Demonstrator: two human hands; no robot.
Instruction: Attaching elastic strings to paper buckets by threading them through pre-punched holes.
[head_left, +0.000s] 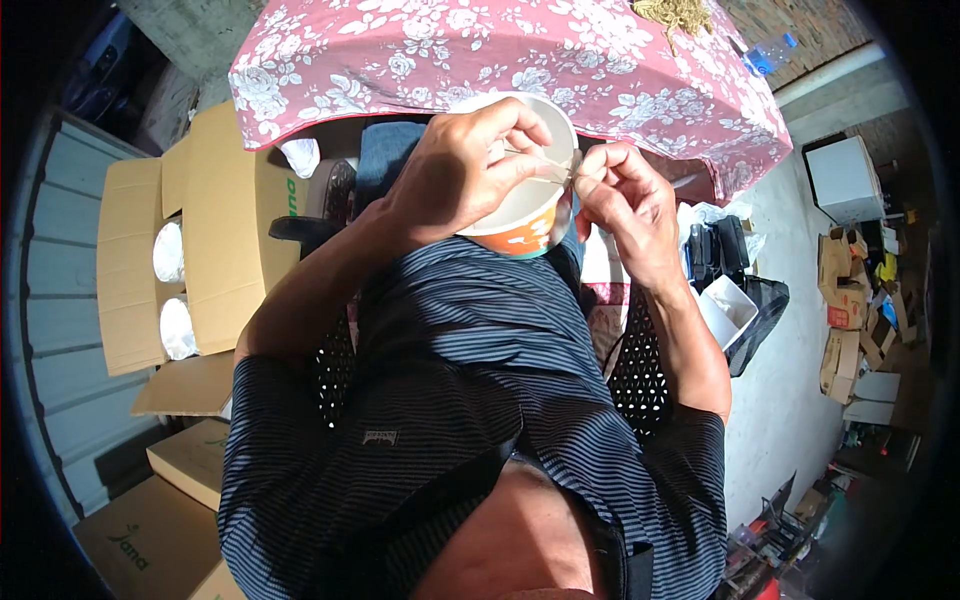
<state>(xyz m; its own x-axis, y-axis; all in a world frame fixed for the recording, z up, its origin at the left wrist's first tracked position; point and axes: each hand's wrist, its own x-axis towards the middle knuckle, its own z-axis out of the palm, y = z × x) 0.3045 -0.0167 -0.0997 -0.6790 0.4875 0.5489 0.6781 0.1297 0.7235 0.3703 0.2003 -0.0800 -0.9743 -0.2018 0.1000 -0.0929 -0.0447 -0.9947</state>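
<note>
A white tub (515,236) with an orange printed side rests on my lap, its open mouth facing up. My left hand (447,170) is over its left side, with the fingers curled and the thumb pressed toward them. At the right rim, the thumb and forefinger of my right hand (632,208) are pinched together. A thin pale strand (550,166) runs across the tub's mouth between my two hands, held at both ends. The exact spot where my right fingertips meet the rim is too small to make out.
Ahead stands a table with a pink floral cloth (400,65), bearing a tangle of golden-brown cord (676,14) and a plastic bottle (772,54). Left is an open cardboard box (225,200) with white round containers (177,328). A white bin (728,310) stands right.
</note>
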